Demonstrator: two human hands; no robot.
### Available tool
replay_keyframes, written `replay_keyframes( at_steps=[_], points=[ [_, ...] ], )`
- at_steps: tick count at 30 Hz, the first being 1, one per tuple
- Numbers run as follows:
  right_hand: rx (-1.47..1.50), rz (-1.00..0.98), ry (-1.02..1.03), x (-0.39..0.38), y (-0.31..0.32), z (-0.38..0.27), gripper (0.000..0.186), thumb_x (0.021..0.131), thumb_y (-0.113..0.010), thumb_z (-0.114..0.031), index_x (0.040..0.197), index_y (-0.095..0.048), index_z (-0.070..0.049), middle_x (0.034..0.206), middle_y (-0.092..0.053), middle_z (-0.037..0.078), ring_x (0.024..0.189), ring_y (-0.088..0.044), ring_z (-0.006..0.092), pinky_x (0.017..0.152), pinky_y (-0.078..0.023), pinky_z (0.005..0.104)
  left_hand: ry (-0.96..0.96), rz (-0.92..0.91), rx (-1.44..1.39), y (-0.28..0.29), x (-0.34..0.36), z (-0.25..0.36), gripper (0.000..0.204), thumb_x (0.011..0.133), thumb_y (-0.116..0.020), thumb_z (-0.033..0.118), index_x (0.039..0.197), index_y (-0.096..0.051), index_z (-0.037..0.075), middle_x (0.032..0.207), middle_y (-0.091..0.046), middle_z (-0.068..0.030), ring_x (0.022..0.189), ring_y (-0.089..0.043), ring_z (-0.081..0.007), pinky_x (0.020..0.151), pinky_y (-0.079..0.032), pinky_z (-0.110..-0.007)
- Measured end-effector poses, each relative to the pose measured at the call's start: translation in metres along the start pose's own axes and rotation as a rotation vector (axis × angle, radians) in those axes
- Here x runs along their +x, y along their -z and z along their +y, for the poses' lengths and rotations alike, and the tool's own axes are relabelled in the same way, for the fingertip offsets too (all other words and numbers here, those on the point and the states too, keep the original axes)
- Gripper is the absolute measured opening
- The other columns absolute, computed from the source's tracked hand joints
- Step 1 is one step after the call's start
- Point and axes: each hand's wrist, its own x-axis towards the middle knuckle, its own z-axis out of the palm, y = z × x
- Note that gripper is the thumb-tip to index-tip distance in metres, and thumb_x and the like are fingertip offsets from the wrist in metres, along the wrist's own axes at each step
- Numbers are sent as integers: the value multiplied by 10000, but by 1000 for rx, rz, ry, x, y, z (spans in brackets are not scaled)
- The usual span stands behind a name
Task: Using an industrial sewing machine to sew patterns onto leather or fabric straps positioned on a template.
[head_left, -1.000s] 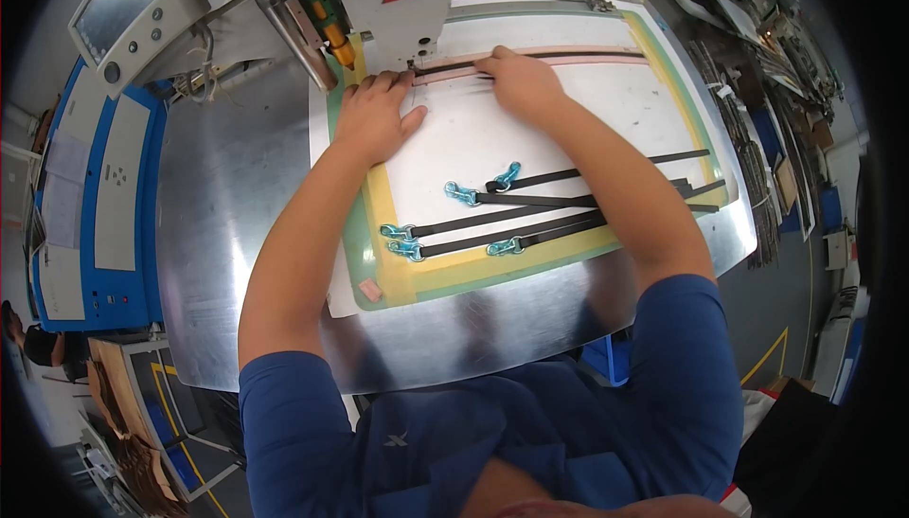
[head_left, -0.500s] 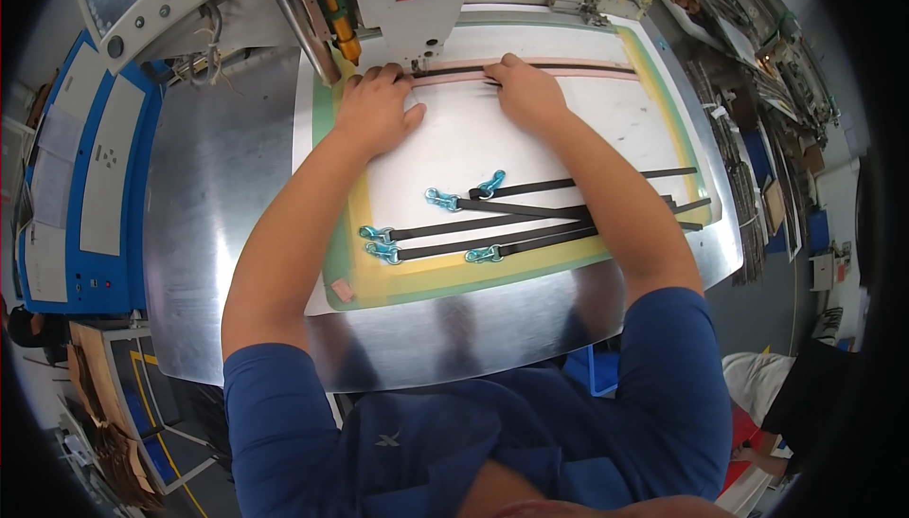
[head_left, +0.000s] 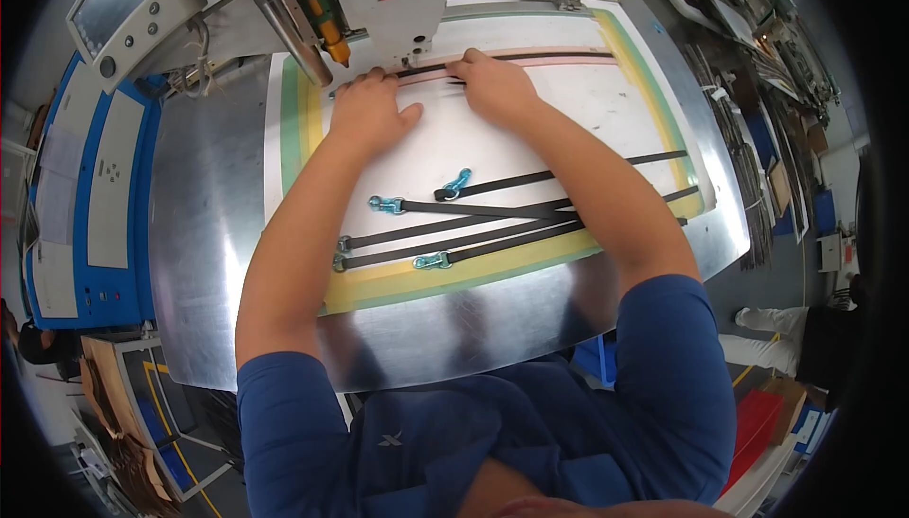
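A black webbing strap (head_left: 544,56) lies lengthwise between pink strips on a white template sheet (head_left: 312,68). My left hand (head_left: 369,113) rests palm down at its left part, fingers together over the strip and thumb spread. To its right, my right hand (head_left: 494,87) has its fingers bent down onto the strap. A small dark tip pokes out under those fingers; what it belongs to is hidden. Nearer to me lie several loose black straps (head_left: 492,186) with bluish metal snap hooks (head_left: 433,260), some crossing. My right forearm covers part of them.
A white sewing machine head (head_left: 393,7) stands just beyond my hands, with a brass-coloured nozzle (head_left: 327,35) and a metal tube beside it. A control screen (head_left: 118,11) is at the upper left. Shiny metal table (head_left: 204,234) surrounds the sheet. Another person (head_left: 814,348) is at the right.
The view has shifted a little. The sheet and its loose straps appear farther left, and my right hand is closer to my left. Both hands stay at the strap.
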Motion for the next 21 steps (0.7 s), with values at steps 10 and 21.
replay_keyframes(
  at_steps=[10, 21],
  points=[
    [-19, 23, -53, -19, 20, 63, 438, 946, -493, -44, 1316, -701, -151, 1269, -656, 66, 1126, -679, 317, 949, -558, 451, 73, 24, -4, 2, -2, 19, 608, 936, -653, 513, 1444, -640, 179, 1457, -585, -146, 1356, -554, -333, 1185, -379, -507],
    [7, 68, -131, -38, 35, 122, 430, 942, -492, -33, 1299, -710, -131, 1246, -659, 64, 1119, -669, 332, 961, -546, 444, 27, 48, -64, -6, 7, 24, 604, 931, -654, 510, 1393, -672, 121, 1411, -609, -170, 1317, -586, -357, 1125, -435, -512]
  ],
)
